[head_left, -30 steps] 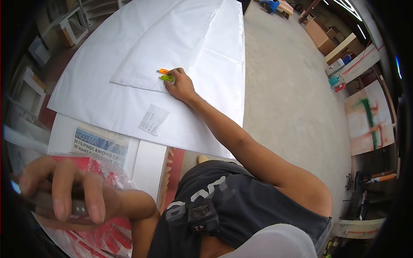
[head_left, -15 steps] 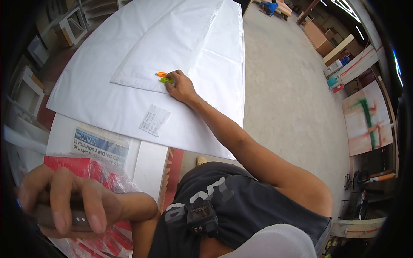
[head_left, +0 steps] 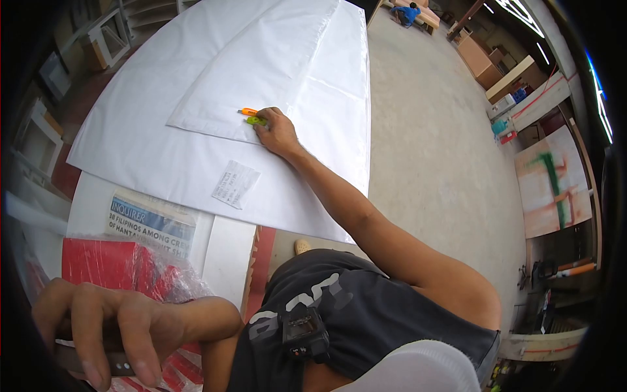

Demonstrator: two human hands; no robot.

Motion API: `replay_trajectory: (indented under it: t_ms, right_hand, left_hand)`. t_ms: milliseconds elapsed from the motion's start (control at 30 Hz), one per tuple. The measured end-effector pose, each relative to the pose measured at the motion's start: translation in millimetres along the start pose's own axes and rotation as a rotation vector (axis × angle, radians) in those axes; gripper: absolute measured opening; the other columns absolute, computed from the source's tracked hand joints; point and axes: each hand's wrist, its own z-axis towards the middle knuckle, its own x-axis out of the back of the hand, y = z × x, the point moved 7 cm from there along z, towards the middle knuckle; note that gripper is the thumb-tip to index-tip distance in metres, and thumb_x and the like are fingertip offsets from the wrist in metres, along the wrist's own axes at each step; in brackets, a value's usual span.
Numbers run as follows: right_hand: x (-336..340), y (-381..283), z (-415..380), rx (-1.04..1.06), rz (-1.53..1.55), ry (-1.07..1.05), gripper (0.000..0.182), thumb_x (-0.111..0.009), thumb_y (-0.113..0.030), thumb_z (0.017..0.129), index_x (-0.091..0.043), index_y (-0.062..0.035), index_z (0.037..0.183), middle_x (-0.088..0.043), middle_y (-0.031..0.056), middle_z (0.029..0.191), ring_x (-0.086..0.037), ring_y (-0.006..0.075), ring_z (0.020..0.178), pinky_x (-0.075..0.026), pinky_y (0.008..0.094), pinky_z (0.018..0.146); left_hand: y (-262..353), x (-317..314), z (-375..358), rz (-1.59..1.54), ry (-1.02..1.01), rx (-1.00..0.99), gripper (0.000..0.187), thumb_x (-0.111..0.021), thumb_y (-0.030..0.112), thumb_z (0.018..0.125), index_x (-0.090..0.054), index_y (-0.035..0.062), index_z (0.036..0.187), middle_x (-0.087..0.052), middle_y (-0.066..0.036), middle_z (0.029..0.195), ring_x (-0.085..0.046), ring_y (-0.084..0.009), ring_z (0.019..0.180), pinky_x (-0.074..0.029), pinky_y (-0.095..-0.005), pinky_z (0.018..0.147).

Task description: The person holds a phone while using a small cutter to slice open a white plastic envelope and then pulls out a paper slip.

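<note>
My right hand (head_left: 277, 132) rests on folded white sheeting (head_left: 228, 98), its fingers pinched round a yellow-green tool (head_left: 256, 121). Just above that tool an orange cutter (head_left: 247, 112) reaches in under the same fingers. A handwritten paper note (head_left: 235, 185) lies on the sheeting below this hand. At the lower left, my left hand (head_left: 111, 326) is raised close to the camera, its fingers curled round a dark object (head_left: 117, 363) with small light dots. Most of that object is hidden behind the fingers.
A newspaper (head_left: 153, 219) lies on the white surface beside a red item (head_left: 104, 264) in clear plastic wrap. A black device (head_left: 305, 333) hangs on my chest. Far off, a person in blue (head_left: 407, 14) crouches by a wooden bench. A stained board (head_left: 555, 183) leans at the right.
My left hand has moved down with the dark object. My right hand stays almost in place on the sheeting. The whole view has shifted slightly.
</note>
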Motion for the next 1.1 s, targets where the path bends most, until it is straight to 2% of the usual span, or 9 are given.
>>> replay_trajectory:
  t_ms: [367, 433, 567, 667, 833, 967, 1100]
  right_hand:
    - [-3, 8, 0, -0.014, 0.027, 0.068, 0.036, -0.072, -0.018, 0.091, -0.066, -0.0038, 0.124, -0.064, 0.0158, 0.124, -0.067, 0.0339, 0.106, -0.054, 0.0419, 0.094]
    - [-1, 6, 0, 0.007, 0.006, 0.069, 0.037, -0.070, -0.016, 0.091, -0.064, -0.0029, 0.125, -0.063, 0.0176, 0.124, -0.067, 0.0366, 0.106, -0.055, 0.0449, 0.093]
    - [-2, 7, 0, 0.004, 0.014, 0.058, 0.039, -0.070, -0.016, 0.091, -0.064, -0.0031, 0.127, -0.063, 0.0175, 0.124, -0.067, 0.0369, 0.107, -0.055, 0.0454, 0.093]
    - [-3, 9, 1, 0.007, 0.036, 0.062, 0.042, -0.073, -0.020, 0.090, -0.065, -0.0035, 0.128, -0.062, 0.0174, 0.126, -0.066, 0.0353, 0.108, -0.054, 0.0426, 0.096]
    - [3, 7, -3, -0.080, -0.056, 0.154, 0.058, -0.075, -0.032, 0.086, -0.061, 0.0047, 0.129, -0.055, 0.0196, 0.136, -0.063, 0.0367, 0.117, -0.052, 0.0436, 0.101]
    - [0, 12, 1, -0.084, -0.119, 0.121, 0.058, -0.074, -0.033, 0.087, -0.061, 0.0072, 0.126, -0.054, 0.0189, 0.138, -0.063, 0.0364, 0.118, -0.052, 0.0435, 0.102]
    - [-1, 9, 4, -0.070, -0.062, 0.035, 0.054, -0.074, -0.031, 0.084, -0.061, 0.0062, 0.121, -0.056, 0.0218, 0.133, -0.064, 0.0391, 0.114, -0.053, 0.0445, 0.097]
  left_hand:
    - [19, 4, -8, 0.055, -0.009, -0.041, 0.023, -0.055, -0.002, 0.092, -0.043, 0.0063, 0.075, -0.044, -0.010, 0.122, -0.059, -0.0211, 0.109, -0.066, -0.0364, 0.070]
    - [16, 1, -7, 0.047, -0.012, -0.038, 0.024, -0.056, -0.002, 0.093, -0.043, 0.0065, 0.075, -0.044, -0.010, 0.122, -0.059, -0.0209, 0.109, -0.066, -0.0367, 0.070]
    - [23, 5, -10, 0.054, -0.013, -0.047, 0.022, -0.056, -0.001, 0.093, -0.044, 0.0064, 0.077, -0.045, -0.010, 0.122, -0.059, -0.0210, 0.110, -0.067, -0.0371, 0.071]
    - [21, 5, -9, 0.047, -0.007, -0.048, 0.020, -0.057, 0.000, 0.094, -0.045, 0.0062, 0.079, -0.045, -0.010, 0.122, -0.060, -0.0212, 0.110, -0.066, -0.0373, 0.070]
    - [16, 4, -6, 0.032, -0.009, -0.046, 0.017, -0.057, 0.002, 0.094, -0.045, 0.0052, 0.082, -0.044, -0.010, 0.123, -0.060, -0.0215, 0.109, -0.065, -0.0374, 0.069]
    - [15, 4, -6, 0.045, 0.001, -0.047, 0.015, -0.057, 0.003, 0.094, -0.045, 0.0046, 0.083, -0.044, -0.010, 0.124, -0.059, -0.0218, 0.109, -0.065, -0.0372, 0.069]
    - [15, 7, -7, 0.070, 0.000, -0.049, 0.013, -0.056, 0.003, 0.093, -0.045, 0.0037, 0.085, -0.044, -0.010, 0.123, -0.059, -0.0216, 0.109, -0.065, -0.0369, 0.069]
